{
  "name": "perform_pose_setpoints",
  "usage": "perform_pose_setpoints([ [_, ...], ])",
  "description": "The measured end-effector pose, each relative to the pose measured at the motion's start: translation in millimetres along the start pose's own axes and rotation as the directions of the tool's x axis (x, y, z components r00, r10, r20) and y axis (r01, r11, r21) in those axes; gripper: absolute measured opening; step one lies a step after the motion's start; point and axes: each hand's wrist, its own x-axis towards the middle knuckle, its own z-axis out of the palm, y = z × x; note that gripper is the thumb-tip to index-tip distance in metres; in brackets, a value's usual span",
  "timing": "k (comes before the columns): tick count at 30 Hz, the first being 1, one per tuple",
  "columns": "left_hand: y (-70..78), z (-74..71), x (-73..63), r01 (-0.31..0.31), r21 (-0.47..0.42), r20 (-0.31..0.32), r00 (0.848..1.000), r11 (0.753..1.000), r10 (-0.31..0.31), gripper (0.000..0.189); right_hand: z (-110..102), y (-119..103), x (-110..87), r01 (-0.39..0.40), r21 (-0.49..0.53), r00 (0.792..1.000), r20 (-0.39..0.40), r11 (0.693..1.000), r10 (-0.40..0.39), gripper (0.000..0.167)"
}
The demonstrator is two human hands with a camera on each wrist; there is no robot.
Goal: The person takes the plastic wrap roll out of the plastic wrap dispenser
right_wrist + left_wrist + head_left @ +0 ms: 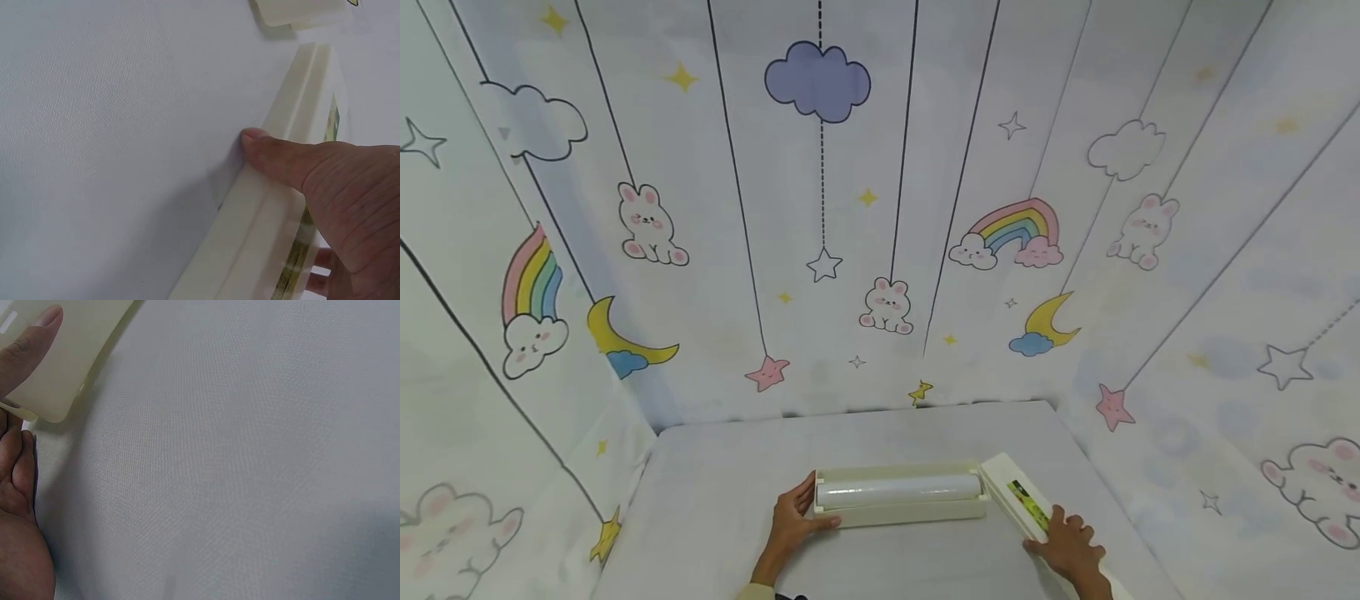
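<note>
A long cream plastic dispenser box [910, 515] lies on the white surface, uncovered on top. Inside it a shiny white roll of film [898, 490] runs nearly its full length. My left hand [792, 521] grips the box's left end, the thumb along the near side and the fingers behind. In the left wrist view that thumb presses on the box's cream wall [75, 356]. To the right, my right hand [1070, 546] grips a long cream lid [1002, 477] with a green and yellow label [1028, 506]. The lid slants from the box's right end toward me.
A white cloth-like surface [722, 467] spreads beneath everything. White walls [820, 333] printed with rabbits, clouds, stars and rainbows rise behind it and on both sides. The surface's far edge [850, 412] meets the back wall a short way beyond the box.
</note>
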Motion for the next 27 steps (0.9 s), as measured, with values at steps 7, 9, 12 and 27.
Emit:
perform_pose_setpoints([
  [7, -1.9, -0.4, -0.3, 0.000, 0.016, -0.003, 1.000, 1.000, 0.000, 0.113, 7, 2, 1.4, -0.009, -0.024, 1.000, -0.024, 1.000, 0.008, 0.105],
  [9, -1.4, -0.4, -0.4, 0.000, 0.015, -0.007, 1.000, 1.000, 0.000, 0.113, 8, 3, 0.5, -0.005, -0.028, 1.000, -0.030, 1.000, 0.004, 0.107],
  [12, 1.1, -0.1, -1.4, -0.009, 0.025, 0.001, 1.000, 1.000, 0.009, 0.112, 7, 5, -1.0, 0.006, -0.038, 1.000, -0.026, 0.999, -0.007, 0.111],
  [27, 2.5, -1.7, -2.9, 0.001, -0.057, 0.018, 1.000, 0.998, 0.000, 0.111, -47, -74, 12.6, 0.536, 0.007, 0.775, -0.400, 0.844, -0.489, 0.067],
])
